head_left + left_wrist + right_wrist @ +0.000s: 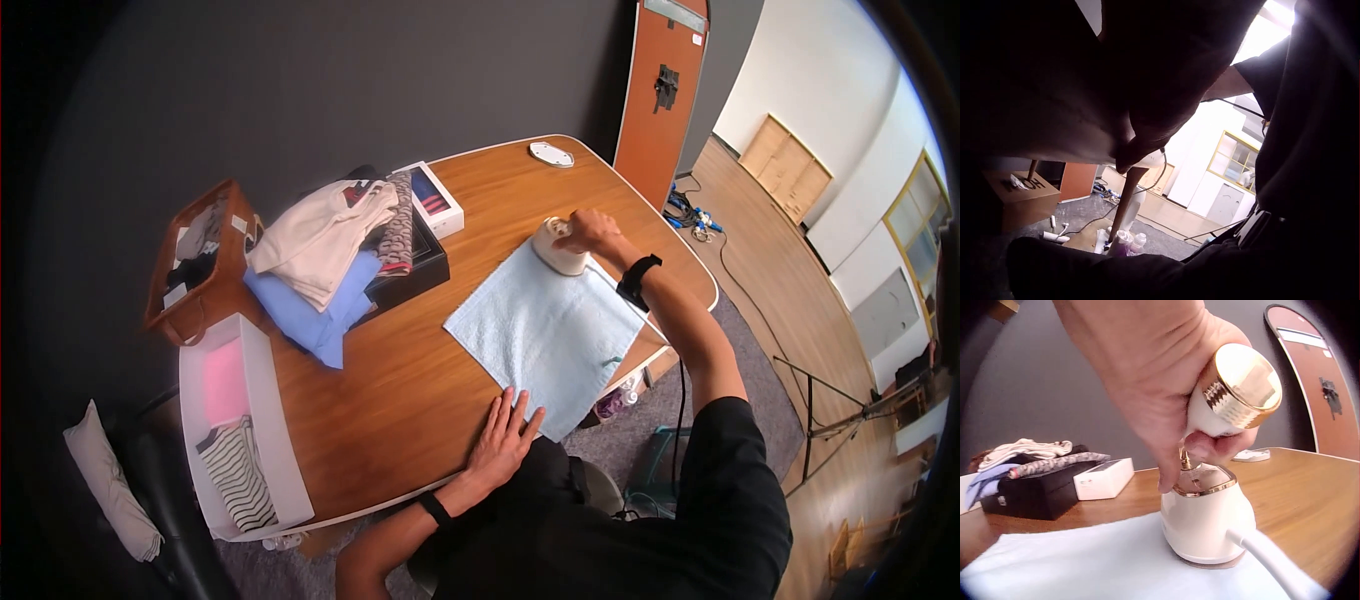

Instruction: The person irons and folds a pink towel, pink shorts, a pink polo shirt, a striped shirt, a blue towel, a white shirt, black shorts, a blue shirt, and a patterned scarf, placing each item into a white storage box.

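A light blue cloth (550, 330) lies spread on the wooden table, one corner hanging past the front edge. On its far part stands a white iron with gold trim (560, 250), its sole on the cloth. The right hand (597, 232) grips the iron's handle; in the right wrist view the fingers of the right hand (1175, 394) curl round the handle of the iron (1207, 519). The left hand (502, 440) lies flat with spread fingers at the table's near edge, fingertips on the cloth's near left edge. The left wrist view is mostly dark.
At left on the table are a black box (415, 275) with folded clothes (325, 235), a white box (435, 200), a brown basket (215, 270) and a white bin (285, 450). A white oval stand (551, 154) lies at the far end. The iron's cord hangs over the right edge.
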A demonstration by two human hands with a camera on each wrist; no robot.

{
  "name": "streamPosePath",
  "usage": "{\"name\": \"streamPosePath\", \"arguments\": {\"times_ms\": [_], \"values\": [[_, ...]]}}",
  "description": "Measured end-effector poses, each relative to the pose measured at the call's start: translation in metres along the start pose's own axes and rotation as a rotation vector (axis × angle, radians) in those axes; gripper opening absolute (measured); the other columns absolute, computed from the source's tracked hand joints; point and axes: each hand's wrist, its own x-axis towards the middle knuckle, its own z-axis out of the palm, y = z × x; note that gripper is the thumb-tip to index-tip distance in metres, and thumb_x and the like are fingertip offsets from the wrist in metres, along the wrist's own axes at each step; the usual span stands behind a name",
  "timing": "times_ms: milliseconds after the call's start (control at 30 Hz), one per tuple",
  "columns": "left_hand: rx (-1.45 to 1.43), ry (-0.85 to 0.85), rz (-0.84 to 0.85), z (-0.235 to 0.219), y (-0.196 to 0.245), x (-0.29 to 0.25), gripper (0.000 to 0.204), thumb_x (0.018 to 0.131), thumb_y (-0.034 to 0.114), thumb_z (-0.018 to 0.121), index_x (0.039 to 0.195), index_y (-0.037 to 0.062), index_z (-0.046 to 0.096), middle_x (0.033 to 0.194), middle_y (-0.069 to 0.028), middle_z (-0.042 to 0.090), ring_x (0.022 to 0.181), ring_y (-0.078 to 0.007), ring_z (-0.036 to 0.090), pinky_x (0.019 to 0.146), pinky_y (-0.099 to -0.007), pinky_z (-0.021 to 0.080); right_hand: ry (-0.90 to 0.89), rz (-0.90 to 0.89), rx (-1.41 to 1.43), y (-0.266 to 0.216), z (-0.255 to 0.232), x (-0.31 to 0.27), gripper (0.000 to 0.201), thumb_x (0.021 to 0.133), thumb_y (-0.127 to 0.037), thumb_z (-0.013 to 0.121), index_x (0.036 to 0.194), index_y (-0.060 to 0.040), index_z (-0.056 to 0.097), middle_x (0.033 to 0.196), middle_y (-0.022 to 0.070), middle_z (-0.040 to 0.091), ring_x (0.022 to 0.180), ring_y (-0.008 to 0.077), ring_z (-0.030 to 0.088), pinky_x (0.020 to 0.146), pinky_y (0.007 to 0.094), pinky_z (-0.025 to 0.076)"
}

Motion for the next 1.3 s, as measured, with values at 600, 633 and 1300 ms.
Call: {"name": "streamPosePath", "arguments": {"times_ms": [600,633,1300], "values": [[0.054,-0.095,-0.071,-0.014,0.005,0.008,0.080,0.087,0.007,0.068,0.161,0.0053,0.035,0.168,-0.0227,0.026,0.156,-0.0448,0.022,0.125,-0.0589,0.025,-0.087,-0.189,-0.043,-0.053,-0.020,-0.029,0.060,0.072,-0.055,0.087,0.110,-0.0094,0.080,0.103,0.0173,0.077,0.099,0.0354,0.074,0.084,0.0434,0.059],[0.059,-0.091,-0.071,-0.013,0.005,0.008,0.080,0.087,0.007,0.067,0.161,0.0052,0.035,0.168,-0.0229,0.026,0.156,-0.0449,0.023,0.124,-0.0589,0.025,-0.099,-0.170,-0.011,-0.053,-0.015,-0.026,0.060,0.072,-0.055,0.087,0.110,-0.0094,0.080,0.103,0.0166,0.077,0.099,0.0351,0.075,0.084,0.0436,0.059],[0.005,-0.083,-0.079,-0.019,0.005,0.010,0.090,0.081,0.012,0.077,0.161,0.0062,0.035,0.168,-0.0226,0.027,0.155,-0.0433,0.024,0.125,-0.0570,0.025,-0.084,-0.058,0.051,0.019,-0.016,-0.096,0.058,0.074,-0.056,0.084,0.110,-0.0104,0.078,0.097,0.0168,0.077,0.092,0.0358,0.074,0.078,0.0456,0.059]]}}
